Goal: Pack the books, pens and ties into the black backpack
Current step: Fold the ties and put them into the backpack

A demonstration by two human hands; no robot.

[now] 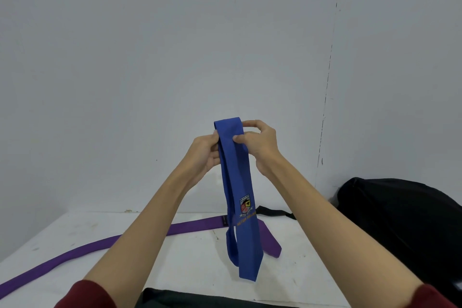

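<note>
Both hands, left hand [206, 151] and right hand [257, 142], pinch the folded top of the blue tie [237, 182], which hangs limp, light and slippery below that grip, best held at the fold.

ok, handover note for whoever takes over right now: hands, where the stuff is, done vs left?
Left hand: pinches the folded top of the blue tie, held up in the air.
Right hand: pinches the same fold from the other side.
Blue tie: doubled over, hanging down, its tip over the white table.
Purple tie: lies flat across the table, untouched.
Black backpack: on the table at the right; can't tell if it is open.
No books or pens in view.
Done: nothing visibly packed.
Left: finish folding the blue tie, pack it, then the purple tie and the rest.
</note>
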